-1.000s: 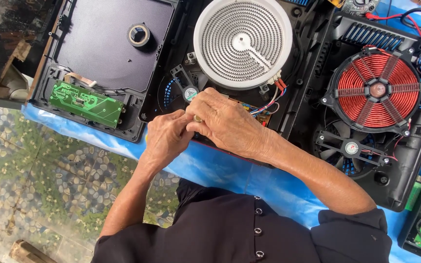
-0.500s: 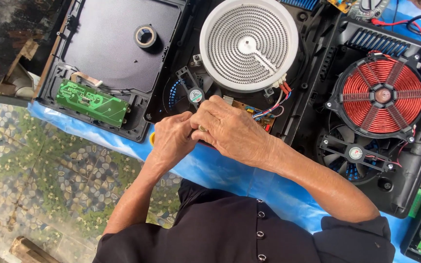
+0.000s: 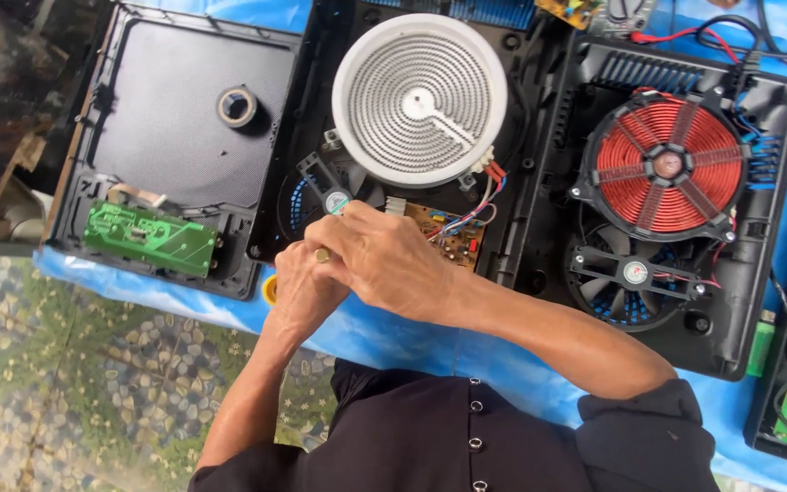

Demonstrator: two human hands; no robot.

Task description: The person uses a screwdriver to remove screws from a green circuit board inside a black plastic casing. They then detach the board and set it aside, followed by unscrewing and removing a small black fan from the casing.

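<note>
**Step in hand.** Both hands work at the front edge of the middle cooker housing [image 3: 316, 55], which lies open on the worktop's blue sheet [image 3: 393, 342]. The left hand [image 3: 307, 290] is curled with its fingers drawn in. The right hand [image 3: 384, 260] lies over it and touches it, its fingers bent downward. Whatever is pinched between them is hidden, so it cannot be determined whether either hand holds a part or a tool. The contact point sits just beside the small fan [image 3: 328, 196] and the brown circuit board [image 3: 453, 232], below the white round heating element [image 3: 421, 100]. Judged from this posture, the step is fine finger work on a small item at that edge.

**Surroundings.** The detached black cover panel [image 3: 175, 155] lies at the left, carrying a tape roll [image 3: 237, 107] and a green circuit board [image 3: 149, 239]. A second open cooker with a red coil [image 3: 669, 164] lies at the right.

**Requirement for further handling.** Red and blue wires [image 3: 489, 187] run near the brown circuit board, so movement here calls for a small, steady grip that keeps clear of them.
</note>
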